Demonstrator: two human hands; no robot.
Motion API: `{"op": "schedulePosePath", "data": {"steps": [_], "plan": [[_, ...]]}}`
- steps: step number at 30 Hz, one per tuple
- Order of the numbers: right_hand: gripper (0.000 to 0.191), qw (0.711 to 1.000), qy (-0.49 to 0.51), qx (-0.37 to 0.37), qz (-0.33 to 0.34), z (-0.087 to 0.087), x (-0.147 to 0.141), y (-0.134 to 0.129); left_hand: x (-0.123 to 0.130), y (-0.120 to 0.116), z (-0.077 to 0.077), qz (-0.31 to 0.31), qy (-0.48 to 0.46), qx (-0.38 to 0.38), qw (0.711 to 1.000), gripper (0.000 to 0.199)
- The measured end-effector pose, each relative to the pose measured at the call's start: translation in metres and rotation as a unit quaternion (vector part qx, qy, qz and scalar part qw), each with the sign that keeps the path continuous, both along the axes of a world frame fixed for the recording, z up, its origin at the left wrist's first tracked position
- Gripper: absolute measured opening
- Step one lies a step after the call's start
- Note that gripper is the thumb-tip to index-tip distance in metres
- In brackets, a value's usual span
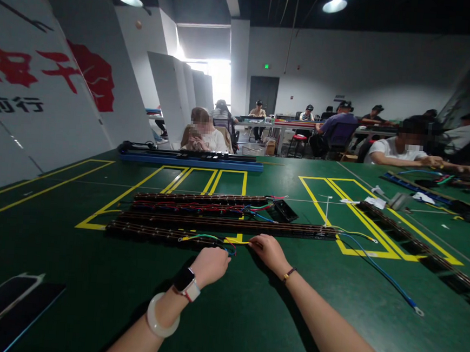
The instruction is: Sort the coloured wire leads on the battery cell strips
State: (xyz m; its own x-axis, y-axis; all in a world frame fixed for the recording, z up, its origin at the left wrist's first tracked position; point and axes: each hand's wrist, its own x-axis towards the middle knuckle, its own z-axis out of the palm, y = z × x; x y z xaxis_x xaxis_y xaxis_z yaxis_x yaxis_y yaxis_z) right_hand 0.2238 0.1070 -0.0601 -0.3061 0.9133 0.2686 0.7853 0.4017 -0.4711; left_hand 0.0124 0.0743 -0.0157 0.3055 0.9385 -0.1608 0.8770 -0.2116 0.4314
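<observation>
My right hand (270,253) pinches the end of a yellow wire (236,241), just right of the nearest black strip (153,233). My left hand (210,264) is closed beside the same strip's end, its fingertips mostly hidden behind the back of the hand. Red and blue wires curl around its fingers, and I cannot make out what it grips. A green wire with a ring terminal (203,236) bends back over the strip. Beyond it lies a longer black strip (223,225) with a blue wire (378,263) running right to a ring terminal.
Farther back, a short strip with red and blue wires (187,207) lies near a small black box (284,211). Another dark strip (421,242) slants along the right. Black panels (16,310) lie front left. A blue tray (191,162) borders the far edge, where people sit.
</observation>
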Motion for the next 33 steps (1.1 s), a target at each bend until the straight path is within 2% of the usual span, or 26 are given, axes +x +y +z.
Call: {"op": "schedulePosePath", "data": {"steps": [5, 7, 9, 11, 14, 17, 20, 23, 26, 30, 33], "plan": [[0.020, 1.000, 0.016, -0.014, 0.015, 0.000, -0.001, -0.002, -0.009, 0.001, 0.002, -0.037, 0.026, 0.022, 0.999, 0.034], [0.020, 0.999, 0.024, -0.018, 0.021, 0.001, 0.000, -0.002, -0.013, 0.000, -0.003, -0.022, -0.028, -0.005, 0.999, 0.039], [0.020, 0.999, 0.031, -0.019, 0.025, 0.001, 0.001, -0.002, -0.019, -0.001, -0.008, 0.024, -0.130, -0.061, 0.989, 0.041], [0.020, 0.998, 0.055, -0.022, 0.033, 0.001, 0.002, -0.001, -0.027, -0.005, -0.012, 0.083, -0.246, -0.110, 0.959, 0.039], [0.021, 0.992, 0.110, -0.036, 0.045, 0.000, 0.004, 0.000, -0.037, -0.012, -0.011, 0.154, -0.385, -0.148, 0.898, 0.037], [0.020, 0.988, 0.143, -0.045, 0.043, -0.001, 0.005, 0.000, -0.042, -0.017, -0.005, 0.196, -0.459, -0.159, 0.852, 0.041], [0.018, 0.986, 0.154, -0.047, 0.043, -0.001, 0.005, -0.001, -0.041, -0.014, -0.002, 0.214, -0.494, -0.123, 0.834, 0.044], [0.018, 0.986, 0.155, -0.052, 0.043, 0.001, 0.005, -0.002, -0.036, -0.003, -0.003, 0.202, -0.497, -0.068, 0.841, 0.043], [0.018, 0.987, 0.145, -0.057, 0.044, 0.004, 0.004, -0.002, -0.029, 0.009, -0.004, 0.164, -0.449, -0.020, 0.878, 0.040], [0.018, 0.989, 0.133, -0.054, 0.045, 0.005, 0.003, -0.003, -0.020, 0.014, -0.001, 0.070, -0.274, 0.099, 0.954, 0.033], [0.018, 0.989, 0.129, -0.054, 0.046, 0.004, 0.003, -0.002, -0.014, 0.008, -0.003, -0.033, -0.114, 0.191, 0.974, 0.025]]}}
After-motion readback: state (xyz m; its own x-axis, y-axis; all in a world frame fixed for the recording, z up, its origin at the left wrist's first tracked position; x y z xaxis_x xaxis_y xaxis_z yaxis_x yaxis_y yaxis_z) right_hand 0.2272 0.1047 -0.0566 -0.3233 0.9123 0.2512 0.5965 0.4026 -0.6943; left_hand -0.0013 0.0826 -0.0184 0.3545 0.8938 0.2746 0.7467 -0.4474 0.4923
